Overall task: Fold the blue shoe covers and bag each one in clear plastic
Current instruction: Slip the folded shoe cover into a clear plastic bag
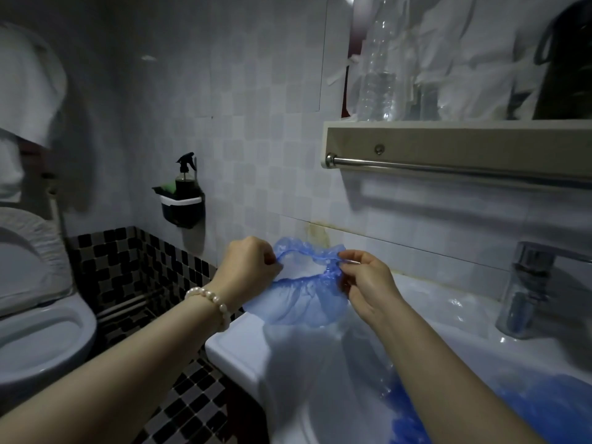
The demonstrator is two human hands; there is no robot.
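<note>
Both hands are up over the sink's left corner, holding one blue shoe cover (301, 299) by its elastic rim. The left hand (248, 262) has its fingers curled, pinching the rim's left end; the right hand (368, 283) pinches the right end with thumb and fingertips. The rim's long axis runs left-right between the two grips and the opening faces the camera, with the cover's body sagging down toward the sink (237, 344) edge. Each hand is equally near its own end, so a fold likely means bringing the ends together across that axis. There is free air between the hands and the wall tiles behind; the tap (531, 283) sits well to the right. More blue covers (544, 408) lie in the basin at lower right with clear plastic (326, 363) over the basin. The toilet (41, 334) stands left, well apart.
</note>
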